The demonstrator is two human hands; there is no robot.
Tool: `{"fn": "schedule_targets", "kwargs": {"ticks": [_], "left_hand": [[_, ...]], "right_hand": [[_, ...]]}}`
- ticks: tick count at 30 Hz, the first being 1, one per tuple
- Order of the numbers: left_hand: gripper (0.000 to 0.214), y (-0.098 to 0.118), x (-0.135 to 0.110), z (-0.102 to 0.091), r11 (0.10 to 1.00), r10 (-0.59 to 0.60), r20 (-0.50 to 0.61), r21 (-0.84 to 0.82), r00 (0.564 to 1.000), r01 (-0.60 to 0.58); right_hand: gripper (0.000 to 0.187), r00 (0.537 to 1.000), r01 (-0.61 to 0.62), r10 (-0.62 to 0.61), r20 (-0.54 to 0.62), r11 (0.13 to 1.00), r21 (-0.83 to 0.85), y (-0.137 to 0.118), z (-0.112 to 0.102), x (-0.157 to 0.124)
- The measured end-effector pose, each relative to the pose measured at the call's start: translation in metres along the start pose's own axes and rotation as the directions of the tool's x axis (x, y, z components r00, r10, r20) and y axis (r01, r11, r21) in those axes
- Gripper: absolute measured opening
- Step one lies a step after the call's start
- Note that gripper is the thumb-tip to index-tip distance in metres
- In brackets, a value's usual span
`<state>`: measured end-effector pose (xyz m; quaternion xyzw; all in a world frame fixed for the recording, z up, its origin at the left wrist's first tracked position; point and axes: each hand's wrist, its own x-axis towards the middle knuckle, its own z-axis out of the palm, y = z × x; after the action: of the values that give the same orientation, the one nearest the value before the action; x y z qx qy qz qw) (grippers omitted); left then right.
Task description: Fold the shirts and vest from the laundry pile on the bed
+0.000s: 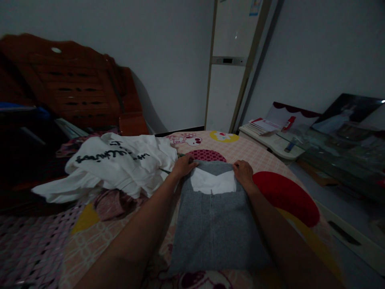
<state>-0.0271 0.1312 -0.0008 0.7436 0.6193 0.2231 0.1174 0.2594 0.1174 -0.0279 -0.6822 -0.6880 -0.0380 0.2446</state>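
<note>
Bare forearms (136, 226) cross patterned tabletop (245, 152), its edge curving beyond the fingers (237, 164); a lettered white garment (126, 172) crowds their left. Left hand (182, 167) and right hand (244, 172) pinch the far edge of a grey garment (221, 230) spread there, white at its neckline.

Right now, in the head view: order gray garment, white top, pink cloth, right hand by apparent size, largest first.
1. Gray garment and white top: too close to rank; the gray one lies nearer.
2. Pink cloth, partly covered.
3. Right hand.
</note>
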Motion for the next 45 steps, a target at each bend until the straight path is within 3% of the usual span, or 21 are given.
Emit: {"fn": "schedule_targets", "kwargs": {"ticks": [4, 8, 10, 13, 15, 17, 22, 27, 30, 33, 37, 40, 45], "left_hand": [[0.020, 0.000, 0.001, 0.001, 0.994, 0.012, 0.017, -0.107, 1.000, -0.010], [0.022, 0.003, 0.000, -0.010, 0.937, 0.143, 0.073, -0.330, 0.987, -0.111], [0.023, 0.009, -0.003, -0.017, 0.918, 0.226, 0.111, -0.356, 0.968, -0.174], [0.021, 0.024, -0.008, -0.022, 0.923, 0.308, 0.135, -0.281, 0.942, -0.261], [0.019, 0.034, -0.012, -0.022, 0.920, 0.356, 0.131, -0.222, 0.926, -0.322], [0.016, 0.041, -0.016, -0.021, 0.908, 0.403, 0.127, -0.183, 0.906, -0.378], [0.014, 0.046, -0.021, -0.022, 0.900, 0.433, 0.119, -0.122, 0.894, -0.419], [0.018, 0.044, -0.021, -0.021, 0.894, 0.448, 0.137, -0.073, 0.883, -0.442], [0.020, 0.045, -0.022, -0.021, 0.880, 0.476, 0.154, -0.079, 0.866, -0.469], [0.024, 0.045, -0.023, -0.023, 0.871, 0.490, 0.241, -0.169, 0.837, -0.461], [0.024, 0.042, -0.022, -0.027, 0.856, 0.476, 0.296, -0.372, 0.828, -0.359], [0.023, 0.037, -0.019, -0.026, 0.854, 0.457, 0.345, -0.428, 0.820, -0.296], [0.018, 0.036, -0.019, -0.022, 0.827, 0.542, 0.409, -0.413, 0.734, -0.381]], "right_hand": [[0.022, 1.000, 0.005, -0.005, -0.006, 1.000, 0.018, 0.000, 0.001, -0.001], [0.023, 0.997, 0.042, -0.033, -0.063, 0.989, 0.145, -0.003, -0.007, 0.000], [0.027, 0.983, 0.164, -0.137, -0.121, 0.953, 0.254, -0.010, -0.016, 0.000], [0.036, 0.920, 0.389, -0.366, -0.140, 0.813, 0.434, -0.028, -0.026, -0.002], [0.041, 0.863, 0.476, -0.493, -0.113, 0.717, 0.509, -0.040, -0.024, -0.007], [0.045, 0.825, 0.510, -0.559, -0.081, 0.677, 0.530, -0.049, -0.015, -0.013], [0.042, 0.829, 0.483, -0.559, -0.023, 0.695, 0.533, -0.055, 0.008, -0.021], [0.018, 0.881, 0.368, -0.473, 0.028, 0.721, 0.587, -0.061, -0.006, -0.021], [0.027, 0.902, 0.219, -0.407, 0.144, 0.719, 0.660, -0.065, -0.014, -0.021], [0.033, 0.897, 0.136, -0.393, 0.203, 0.681, 0.719, -0.066, -0.015, -0.022], [0.021, 0.907, 0.086, -0.367, 0.207, 0.643, 0.761, -0.066, -0.011, -0.023], [0.016, 0.924, 0.081, -0.341, 0.173, 0.617, 0.783, -0.066, -0.010, -0.023], [0.013, 0.938, 0.142, -0.336, 0.088, 0.602, 0.785, -0.068, -0.012, -0.024]]}}
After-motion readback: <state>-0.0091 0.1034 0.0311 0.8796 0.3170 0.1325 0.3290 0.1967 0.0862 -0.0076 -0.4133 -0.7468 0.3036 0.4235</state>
